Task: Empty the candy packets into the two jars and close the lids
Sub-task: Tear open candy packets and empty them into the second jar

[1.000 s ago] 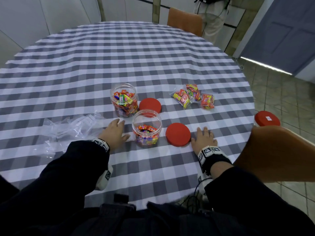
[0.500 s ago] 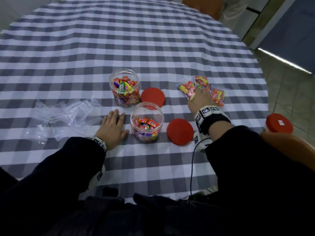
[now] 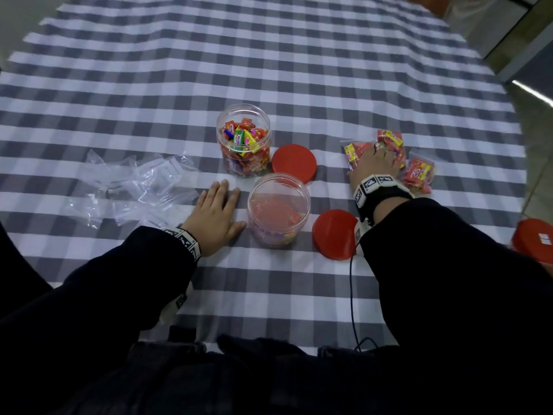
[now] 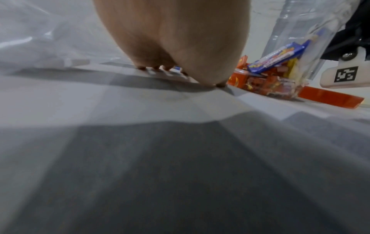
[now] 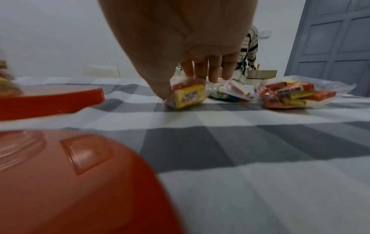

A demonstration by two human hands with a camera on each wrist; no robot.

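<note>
Two clear open jars stand mid-table. The far jar (image 3: 243,139) is well filled with candy; the near jar (image 3: 278,209) holds a shallow layer. Their red lids (image 3: 294,163) (image 3: 336,233) lie beside them. My left hand (image 3: 220,205) rests flat on the cloth, just left of the near jar. My right hand (image 3: 378,155) reaches over the full candy packets. In the right wrist view its thumb and fingers (image 5: 200,69) pinch the leftmost packet (image 5: 189,95). Two more packets (image 5: 230,93) (image 5: 294,93) lie to its right.
Empty clear bags (image 3: 134,187) are strewn left of my left hand. The checked tablecloth (image 3: 269,70) stretches far behind the jars. Another red lid (image 3: 534,244) sits off the table's right edge. A thin cable (image 3: 353,295) hangs from my right wrist.
My right hand left the cloth beside the near lid and reached forward onto the candy packets, taking hold of one. My left hand stayed flat by the near jar.
</note>
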